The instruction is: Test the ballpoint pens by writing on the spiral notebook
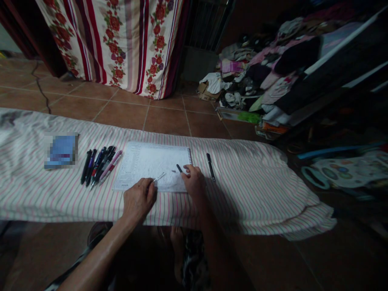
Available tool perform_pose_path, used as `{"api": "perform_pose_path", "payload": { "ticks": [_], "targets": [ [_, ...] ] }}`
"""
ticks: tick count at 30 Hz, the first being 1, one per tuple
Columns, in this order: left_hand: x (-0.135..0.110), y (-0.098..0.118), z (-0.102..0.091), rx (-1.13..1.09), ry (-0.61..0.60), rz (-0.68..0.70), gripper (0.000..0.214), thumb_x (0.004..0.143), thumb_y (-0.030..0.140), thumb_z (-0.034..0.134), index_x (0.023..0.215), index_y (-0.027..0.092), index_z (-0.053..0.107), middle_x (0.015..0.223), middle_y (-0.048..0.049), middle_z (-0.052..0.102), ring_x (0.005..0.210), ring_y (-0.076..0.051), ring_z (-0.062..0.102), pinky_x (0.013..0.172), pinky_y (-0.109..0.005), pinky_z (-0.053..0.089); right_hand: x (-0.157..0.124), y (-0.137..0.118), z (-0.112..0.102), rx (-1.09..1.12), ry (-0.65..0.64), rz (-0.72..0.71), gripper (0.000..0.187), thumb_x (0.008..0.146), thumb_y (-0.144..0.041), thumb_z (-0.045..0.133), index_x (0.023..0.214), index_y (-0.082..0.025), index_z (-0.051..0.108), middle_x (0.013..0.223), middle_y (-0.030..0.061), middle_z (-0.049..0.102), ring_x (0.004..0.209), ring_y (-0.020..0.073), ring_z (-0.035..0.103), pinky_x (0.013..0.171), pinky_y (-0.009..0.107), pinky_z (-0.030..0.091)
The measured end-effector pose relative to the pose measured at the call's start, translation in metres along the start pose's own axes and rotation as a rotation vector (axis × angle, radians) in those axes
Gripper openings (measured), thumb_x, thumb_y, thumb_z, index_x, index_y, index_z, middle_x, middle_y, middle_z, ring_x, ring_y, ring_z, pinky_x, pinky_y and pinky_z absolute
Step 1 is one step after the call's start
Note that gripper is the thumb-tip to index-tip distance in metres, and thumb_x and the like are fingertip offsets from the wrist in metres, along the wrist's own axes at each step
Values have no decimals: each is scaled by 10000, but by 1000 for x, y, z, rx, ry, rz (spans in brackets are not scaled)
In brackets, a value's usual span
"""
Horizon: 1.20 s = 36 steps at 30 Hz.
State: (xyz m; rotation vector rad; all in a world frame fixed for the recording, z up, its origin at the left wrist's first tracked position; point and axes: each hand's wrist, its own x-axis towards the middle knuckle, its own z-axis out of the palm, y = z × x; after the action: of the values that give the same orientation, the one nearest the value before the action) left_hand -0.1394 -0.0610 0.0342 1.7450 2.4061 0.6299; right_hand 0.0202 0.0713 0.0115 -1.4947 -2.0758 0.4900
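A spiral notebook (157, 159) lies on the striped cloth in front of me, its coil on the right side. Over its lower edge, my left hand (139, 200) is closed with a thin pale pen refill (159, 176) sticking out between thumb and fingers. My right hand (192, 178) pinches a dark pen barrel (179, 167) above the notebook's right part. Between the two hands a small dark pen piece (173, 171) rests on the page. Right of the notebook lies a black pen (210, 166), touched by neither hand.
Several pens (98, 165) lie in a bunch left of the notebook. Farther left is a blurred blue item (62, 149). A striped cloth (251, 182) covers the low surface. Beyond it are a tiled floor (163, 115), a flowered curtain (130, 48) and a heap of clothes (257, 68).
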Motion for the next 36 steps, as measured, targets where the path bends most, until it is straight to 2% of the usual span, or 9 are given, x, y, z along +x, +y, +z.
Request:
{"api": "perform_pose_path", "payload": {
  "ticks": [13,16,21,26,30,36],
  "targets": [
    [1,4,-1,-25,-22,-47,290,888,340,363,987,204,599,902,-28,688,755,-163,631,579,-250,351,-1,-5,-5,45,-22,12,172,711,-195,551,859,-164,632,834,68,609,661,142,583,681,269,460],
    [2,5,-1,-44,-16,-58,290,889,332,362,985,200,602,896,-31,688,756,-165,632,589,-253,355,-2,-14,-7,159,-33,26,186,705,-242,553,855,-174,638,793,48,624,639,142,586,653,262,454],
    [2,6,-1,-74,-2,-65,289,887,323,363,985,196,604,876,-33,689,750,-165,632,597,-256,357,-7,-34,-3,533,-210,155,243,694,-335,545,841,-165,636,586,-8,600,510,124,553,500,230,407],
    [2,7,-1,-79,0,-73,291,886,329,363,976,196,605,845,-36,687,736,-167,631,594,-256,359,-18,-57,0,699,-419,303,256,686,-370,570,781,-145,648,556,-9,563,450,78,464,396,182,304],
    [1,7,-1,-91,4,-59,297,887,335,356,972,195,604,863,-37,688,740,-162,629,598,-253,362,-26,-70,-1,841,-482,360,249,674,-385,595,728,-145,631,605,-8,543,519,73,464,392,153,277],
    [1,6,-1,-84,-4,-43,299,888,337,351,977,200,601,851,-34,685,743,-160,626,590,-254,351,-30,-75,3,903,-497,376,238,671,-388,604,693,-150,605,576,-34,496,509,57,424,400,142,261]
  ]
}}
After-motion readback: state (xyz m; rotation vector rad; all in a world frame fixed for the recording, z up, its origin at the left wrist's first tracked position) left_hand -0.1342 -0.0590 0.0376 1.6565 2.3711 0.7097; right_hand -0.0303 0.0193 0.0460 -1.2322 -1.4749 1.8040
